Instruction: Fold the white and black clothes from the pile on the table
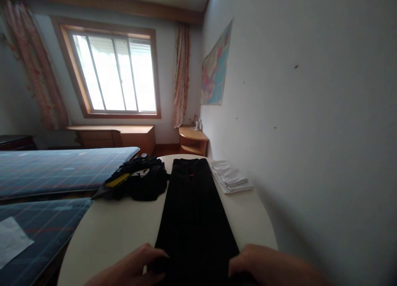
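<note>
A long black garment (192,207), by its look a pair of black trousers, lies flat down the middle of a round cream table (124,228). Its waistband end is at the far edge, with a small pink mark near the centre; the near end runs out of view. My left hand (136,263) pinches the left edge close to me, thumb on top. On the opposite edge, my right hand (263,263) has its fingers closed on the cloth. The cloth between both hands is spread out.
A heap of dark clothes (145,182) with a yellow patch sits at the table's far left. Folded white cloths (231,176) are stacked at the far right, near the wall (310,153). Plaid mattresses (62,170) lie to the left, one bearing a white sheet (12,238).
</note>
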A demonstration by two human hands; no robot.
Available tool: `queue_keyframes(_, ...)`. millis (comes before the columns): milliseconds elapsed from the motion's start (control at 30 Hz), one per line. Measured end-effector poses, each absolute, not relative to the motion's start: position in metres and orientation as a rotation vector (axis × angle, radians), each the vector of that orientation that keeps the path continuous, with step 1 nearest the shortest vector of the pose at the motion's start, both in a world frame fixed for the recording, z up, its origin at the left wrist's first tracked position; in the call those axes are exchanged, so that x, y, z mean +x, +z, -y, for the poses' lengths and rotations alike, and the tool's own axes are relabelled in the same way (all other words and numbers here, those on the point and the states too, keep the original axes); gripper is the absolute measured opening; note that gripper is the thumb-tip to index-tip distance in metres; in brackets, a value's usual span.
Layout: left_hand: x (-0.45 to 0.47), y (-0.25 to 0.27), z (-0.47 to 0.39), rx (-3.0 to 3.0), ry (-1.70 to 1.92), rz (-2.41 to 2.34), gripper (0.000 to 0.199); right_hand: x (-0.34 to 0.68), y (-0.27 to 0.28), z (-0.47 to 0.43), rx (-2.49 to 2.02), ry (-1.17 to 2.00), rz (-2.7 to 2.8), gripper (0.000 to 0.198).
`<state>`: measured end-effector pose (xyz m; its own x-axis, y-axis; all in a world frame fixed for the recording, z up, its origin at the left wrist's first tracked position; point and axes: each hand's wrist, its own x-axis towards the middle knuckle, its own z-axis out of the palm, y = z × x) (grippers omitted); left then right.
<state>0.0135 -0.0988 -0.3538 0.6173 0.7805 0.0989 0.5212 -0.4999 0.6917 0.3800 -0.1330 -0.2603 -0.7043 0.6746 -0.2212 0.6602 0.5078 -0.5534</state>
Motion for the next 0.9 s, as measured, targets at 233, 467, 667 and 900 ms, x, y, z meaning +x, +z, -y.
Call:
queue_keyframes(233,0.051,-0.308,0.019,1.961,0.927,-1.107,0.041,0.391,-0.233,0.041,-1.314,0.495,2.591,0.023)
queue_keyframes(467,0.071,-0.329,-0.067,1.915,1.147,-1.259,0.042,0.375,-0.251,-0.042,-1.476,0.051,2.433,0.032)
queue_keyframes(667,0.066,-0.384,-0.082,1.891,1.135,-1.383,0.046,0.359,-0.322,-0.056,-1.48,-0.085,2.453,0.044)
queue_keyframes(900,0.052,-0.37,-0.016,2.618,0.896,-1.083,0.048,0.365,-0.34,-0.002,-1.089,0.199,2.568,0.038)
